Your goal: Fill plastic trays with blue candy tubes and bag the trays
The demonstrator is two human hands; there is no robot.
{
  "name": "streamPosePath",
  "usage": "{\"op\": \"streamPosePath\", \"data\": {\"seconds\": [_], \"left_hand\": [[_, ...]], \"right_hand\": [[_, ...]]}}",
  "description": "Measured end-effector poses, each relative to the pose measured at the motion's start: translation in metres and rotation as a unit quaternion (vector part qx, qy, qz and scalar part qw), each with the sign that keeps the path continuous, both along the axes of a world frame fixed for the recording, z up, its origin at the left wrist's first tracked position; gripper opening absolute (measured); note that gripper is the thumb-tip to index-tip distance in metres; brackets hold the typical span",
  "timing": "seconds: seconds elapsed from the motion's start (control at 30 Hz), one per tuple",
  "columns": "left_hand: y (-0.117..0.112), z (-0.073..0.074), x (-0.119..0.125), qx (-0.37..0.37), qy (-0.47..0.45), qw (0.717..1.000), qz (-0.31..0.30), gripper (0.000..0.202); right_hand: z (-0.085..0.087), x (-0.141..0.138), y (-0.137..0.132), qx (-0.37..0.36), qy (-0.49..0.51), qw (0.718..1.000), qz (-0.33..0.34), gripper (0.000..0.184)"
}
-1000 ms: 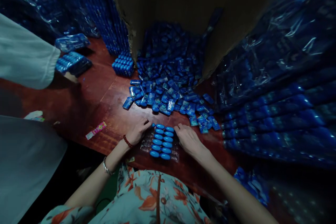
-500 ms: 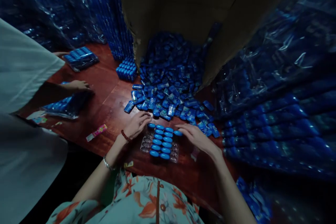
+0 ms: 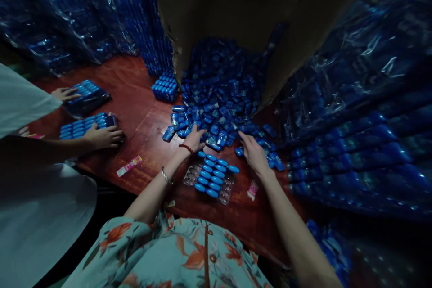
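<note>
My left hand [image 3: 196, 138] reaches the near edge of a heap of small blue wrapped packs [image 3: 219, 119], its fingertips among them and its fingers apart. To its right, my right hand [image 3: 254, 153] lies with fingers stretched over the heap's right part, beside a blue pack [image 3: 239, 150]. I cannot see either hand gripping a pack. Just below my hands lies a clear plastic tray [image 3: 192, 175] with moulded wells. Blue oval pieces [image 3: 209, 168] fill its two middle columns, and another blue oval piece [image 3: 233, 169] sits at the upper right.
A big cardboard box [image 3: 286, 67] opens toward me behind the heap. Blue packed trays [image 3: 164, 86] stand stacked left of it; film-wrapped stacks [image 3: 340, 157] rise at right. On the left, a co-worker's hands [image 3: 103, 137] rest on filled trays. Pink wrappers [image 3: 130, 165] lie on the red table [image 3: 141, 128].
Both my hands have moved from the tray's upper edge forward to the heap. An oval piece now sits at the tray's upper right, out of my right hand. The co-worker's hands and trays shifted.
</note>
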State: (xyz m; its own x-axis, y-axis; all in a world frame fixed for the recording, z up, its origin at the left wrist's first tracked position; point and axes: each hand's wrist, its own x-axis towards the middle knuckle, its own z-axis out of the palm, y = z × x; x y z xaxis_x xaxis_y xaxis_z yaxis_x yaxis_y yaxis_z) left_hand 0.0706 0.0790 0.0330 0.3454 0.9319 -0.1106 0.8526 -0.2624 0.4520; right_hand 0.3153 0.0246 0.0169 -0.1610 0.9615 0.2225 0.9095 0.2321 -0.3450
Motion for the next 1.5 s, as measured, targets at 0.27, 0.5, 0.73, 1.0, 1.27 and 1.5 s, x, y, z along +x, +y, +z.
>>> {"op": "streamPosePath", "data": {"seconds": [0.27,0.5,0.73,1.0,1.27,1.5], "left_hand": [[-0.079,-0.017,-0.075,0.030,-0.290,0.943,0.161,0.033],[-0.134,-0.019,-0.061,0.017,-0.306,0.936,0.172,0.033],[-0.116,-0.030,-0.047,0.229,-0.216,0.948,0.041,0.018],[-0.099,-0.019,-0.047,0.299,-0.122,0.924,-0.205,0.033],[-0.096,-0.010,-0.054,0.258,-0.140,0.941,-0.170,0.026],[-0.104,-0.005,-0.059,0.232,-0.097,0.951,-0.180,0.022]], "right_hand": [[-0.006,0.018,-0.124,-0.087,0.389,0.886,-0.236,0.040],[-0.019,-0.020,-0.143,-0.070,0.354,0.914,-0.185,0.041],[-0.015,-0.026,-0.119,-0.007,0.105,0.994,0.015,0.023],[0.036,-0.040,-0.098,-0.140,-0.172,0.974,0.054,0.036],[0.029,-0.045,-0.084,-0.131,-0.216,0.964,0.088,0.037],[-0.012,-0.031,-0.104,0.056,-0.038,0.997,0.023,0.028]]}}
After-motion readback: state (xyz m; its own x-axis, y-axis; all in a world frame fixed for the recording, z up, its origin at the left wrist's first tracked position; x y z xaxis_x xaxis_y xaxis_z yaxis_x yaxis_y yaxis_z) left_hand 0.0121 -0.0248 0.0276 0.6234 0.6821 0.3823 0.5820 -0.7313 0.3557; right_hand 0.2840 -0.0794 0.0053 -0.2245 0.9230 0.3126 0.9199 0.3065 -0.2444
